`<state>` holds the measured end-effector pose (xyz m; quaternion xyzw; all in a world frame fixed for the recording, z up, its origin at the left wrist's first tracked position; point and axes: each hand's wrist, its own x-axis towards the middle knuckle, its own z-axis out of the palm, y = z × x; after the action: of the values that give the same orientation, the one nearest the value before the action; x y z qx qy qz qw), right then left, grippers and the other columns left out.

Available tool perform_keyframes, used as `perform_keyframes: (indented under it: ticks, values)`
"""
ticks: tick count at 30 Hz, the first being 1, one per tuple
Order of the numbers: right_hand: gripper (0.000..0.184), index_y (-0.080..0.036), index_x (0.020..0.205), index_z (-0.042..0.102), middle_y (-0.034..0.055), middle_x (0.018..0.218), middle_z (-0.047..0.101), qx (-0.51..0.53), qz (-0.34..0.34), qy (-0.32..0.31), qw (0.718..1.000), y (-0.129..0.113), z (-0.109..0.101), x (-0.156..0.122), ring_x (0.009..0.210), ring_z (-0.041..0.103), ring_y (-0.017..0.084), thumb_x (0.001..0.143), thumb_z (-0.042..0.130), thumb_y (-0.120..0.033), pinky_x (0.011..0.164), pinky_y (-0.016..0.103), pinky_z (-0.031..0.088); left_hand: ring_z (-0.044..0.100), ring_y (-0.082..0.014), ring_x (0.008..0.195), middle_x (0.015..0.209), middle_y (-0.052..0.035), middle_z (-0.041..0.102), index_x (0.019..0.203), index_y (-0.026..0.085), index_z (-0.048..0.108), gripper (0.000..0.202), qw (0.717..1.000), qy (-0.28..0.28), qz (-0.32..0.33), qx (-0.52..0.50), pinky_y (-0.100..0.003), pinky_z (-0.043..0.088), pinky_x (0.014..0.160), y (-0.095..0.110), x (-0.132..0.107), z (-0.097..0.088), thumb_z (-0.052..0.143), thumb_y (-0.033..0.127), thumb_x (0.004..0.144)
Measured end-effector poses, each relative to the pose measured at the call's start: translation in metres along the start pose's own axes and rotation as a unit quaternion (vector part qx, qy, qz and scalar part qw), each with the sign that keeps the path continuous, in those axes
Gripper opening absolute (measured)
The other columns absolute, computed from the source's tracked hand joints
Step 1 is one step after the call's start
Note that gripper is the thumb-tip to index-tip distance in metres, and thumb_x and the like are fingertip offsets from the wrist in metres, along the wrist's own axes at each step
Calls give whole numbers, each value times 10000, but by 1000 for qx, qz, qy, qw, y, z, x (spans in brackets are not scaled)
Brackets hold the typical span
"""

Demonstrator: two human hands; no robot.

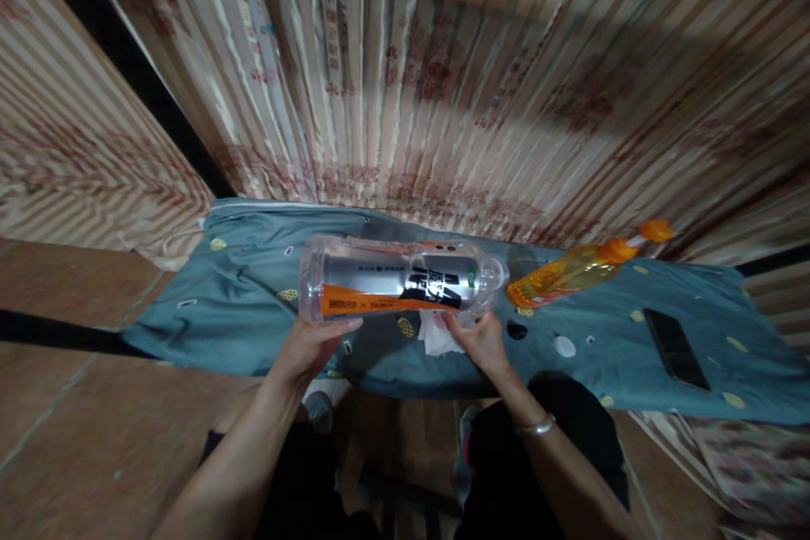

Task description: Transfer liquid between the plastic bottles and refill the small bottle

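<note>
A large clear plastic bottle [398, 280] with a silver, orange and black label lies on its side in my two hands, above a table under a blue-grey cloth [240, 270]. My left hand [315, 343] cups its base end from below, fingers curled on it. Fingers of my right hand [477, 338] grip the neck end, where the mouth shows no cap. A crumpled white tissue [439, 340] lies on the cloth just under the bottle, beside my right hand.
An orange squeeze bottle [573, 270] lies on its side to the right, nozzle pointing right. A black cap [516, 329] and a white cap [564, 346] rest near it. A dark phone [675, 348] lies flat further right. Striped curtains [443, 84] hang behind.
</note>
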<state>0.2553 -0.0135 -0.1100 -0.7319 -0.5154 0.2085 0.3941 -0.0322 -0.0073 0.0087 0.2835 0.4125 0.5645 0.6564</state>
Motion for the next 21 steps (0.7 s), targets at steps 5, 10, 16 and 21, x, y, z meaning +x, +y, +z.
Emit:
perform_keyframes:
  ticks: [5,10,16,21]
  values:
    - [503,-195,828,735,157,821,828,26,17,3,1000,-4,0,-1,766,794,366,646,801,-660,699,469,636,800,-397,1096,946,-72,861,787,187,784,411,1000,-7,5,9,-553,629,1032,1,0,1,972,135,426]
    - [494,-200,821,718,159,822,824,12,19,3,1000,-8,-2,-1,773,794,371,652,778,-660,712,482,635,784,-383,1147,886,-42,853,842,207,782,471,1000,3,19,-3,-553,588,1100,-2,1,0,970,136,417]
    - [507,-214,806,700,162,814,823,12,26,11,1000,-10,-3,0,796,798,385,620,797,-677,691,466,633,784,-408,1125,883,-63,846,851,189,777,480,1000,3,10,-1,-573,582,1094,-1,0,1,968,131,415]
    - [502,-214,814,702,147,808,822,5,19,7,1000,-8,-3,0,760,796,359,640,806,-673,674,438,628,802,-393,1051,895,-60,848,821,194,771,453,1000,0,1,-1,-593,586,1080,0,0,1,971,145,417]
